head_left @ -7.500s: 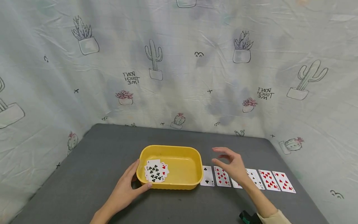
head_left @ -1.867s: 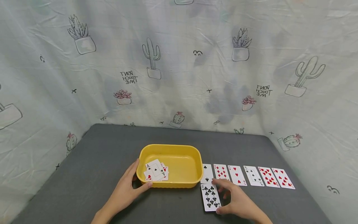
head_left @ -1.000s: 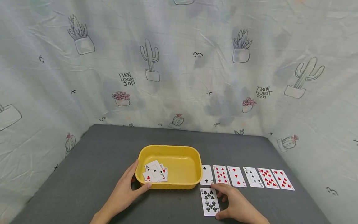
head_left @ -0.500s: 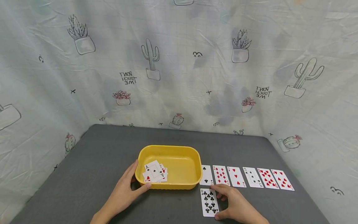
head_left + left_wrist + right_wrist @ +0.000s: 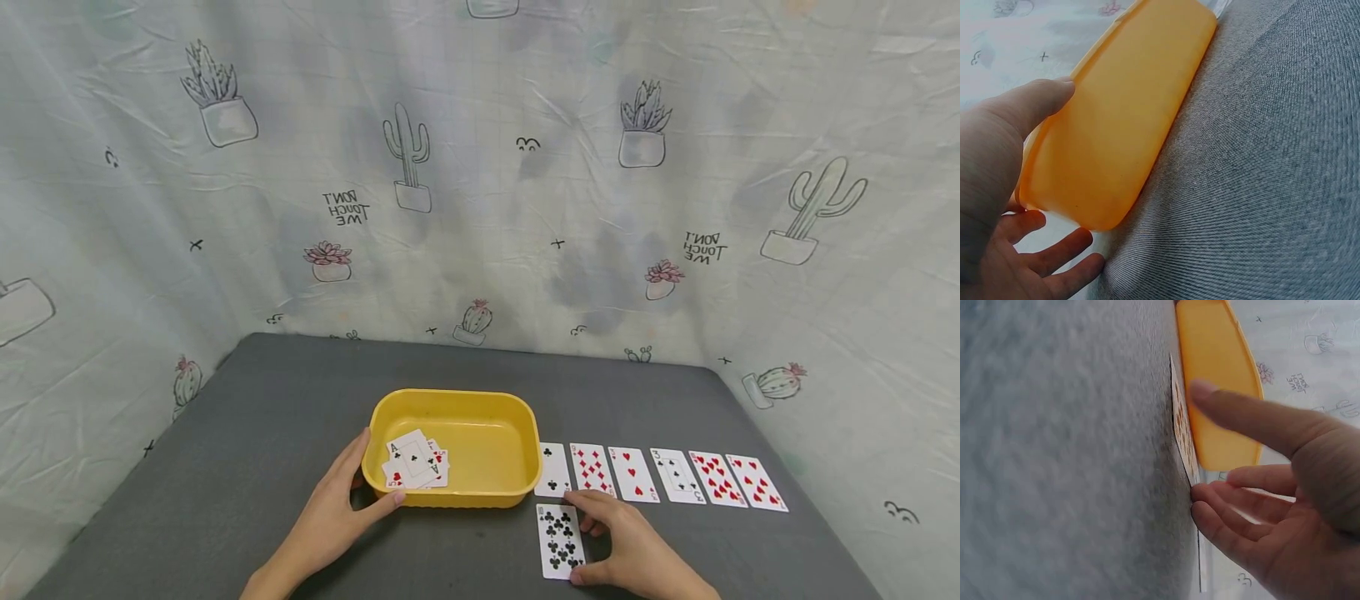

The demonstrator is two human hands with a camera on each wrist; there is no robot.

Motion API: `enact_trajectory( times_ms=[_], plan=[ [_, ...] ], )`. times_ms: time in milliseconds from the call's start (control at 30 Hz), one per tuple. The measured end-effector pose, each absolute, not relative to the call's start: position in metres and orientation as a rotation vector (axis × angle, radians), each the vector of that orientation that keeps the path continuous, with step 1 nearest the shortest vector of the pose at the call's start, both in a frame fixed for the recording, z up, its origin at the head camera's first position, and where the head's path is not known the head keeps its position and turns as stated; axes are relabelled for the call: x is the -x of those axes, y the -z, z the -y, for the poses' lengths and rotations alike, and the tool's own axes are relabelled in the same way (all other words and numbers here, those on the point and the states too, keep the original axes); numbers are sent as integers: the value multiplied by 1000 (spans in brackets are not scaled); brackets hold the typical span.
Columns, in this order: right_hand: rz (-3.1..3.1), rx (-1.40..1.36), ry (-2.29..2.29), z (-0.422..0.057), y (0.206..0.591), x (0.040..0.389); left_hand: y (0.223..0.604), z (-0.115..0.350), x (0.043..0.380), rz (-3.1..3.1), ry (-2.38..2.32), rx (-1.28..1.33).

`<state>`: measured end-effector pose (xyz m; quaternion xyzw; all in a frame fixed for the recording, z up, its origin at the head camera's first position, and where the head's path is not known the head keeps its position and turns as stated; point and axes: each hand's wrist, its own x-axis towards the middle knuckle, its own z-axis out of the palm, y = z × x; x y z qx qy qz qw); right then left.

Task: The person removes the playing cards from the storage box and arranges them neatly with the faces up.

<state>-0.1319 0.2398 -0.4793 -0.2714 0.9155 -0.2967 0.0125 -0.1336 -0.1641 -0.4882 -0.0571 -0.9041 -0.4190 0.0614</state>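
A yellow plastic tray point(image 5: 465, 498) stands in mid-table in the head view, several playing cards point(image 5: 414, 460) piled at its left end, an ace of clubs on top. My left hand point(image 5: 330, 508) grips the tray's left end, thumb on the near wall and fingers around the far side. A ten of clubs playing card point(image 5: 561, 542) lies face up on the table, right of the tray's near corner. My right hand point(image 5: 633, 542) holds it by the right side, fingertips at the top corner and thumb at the bottom corner. In the right wrist view the card point(image 5: 1184, 422) appears edge-on.
Right of the tray, a row of face-up cards runs from a clubs card point(image 5: 553, 471) to a hearts card point(image 5: 756, 483). The tray partly covers the first one. Grey cloth point(image 5: 187, 500) covers the table, with a printed curtain point(image 5: 480, 208) behind.
The ten of clubs has left the pile in the tray. My right hand has set it below the row, drawing it slightly nearer. My left hand stays on the tray.
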Motion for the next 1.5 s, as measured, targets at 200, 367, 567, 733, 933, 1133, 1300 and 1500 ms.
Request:
enact_trajectory(
  times_ms=[200,367,567,733,933,1133,1300,1500],
  plan=[
    [-2955,946,1153,-232,464,127,489,164,133,2745,1269,169],
    [-3070,1157,1352,-212,451,136,490,166,133,2739,1284,166],
    [-2772,1196,1498,-163,427,166,489,167,134,2733,1279,174],
    [-2504,1114,1471,-115,431,206,489,169,136,2736,1276,191],
    [-2408,1115,1235,-75,451,248,492,169,138,2712,1282,203],
    [-2468,1141,922,-64,466,262,496,167,139,2704,1304,214],
    [-2525,1221,781,-61,474,267,497,168,140,2684,1284,228],
    [-2567,1200,749,-55,477,268,497,170,140,2678,1273,222]
  ],
)
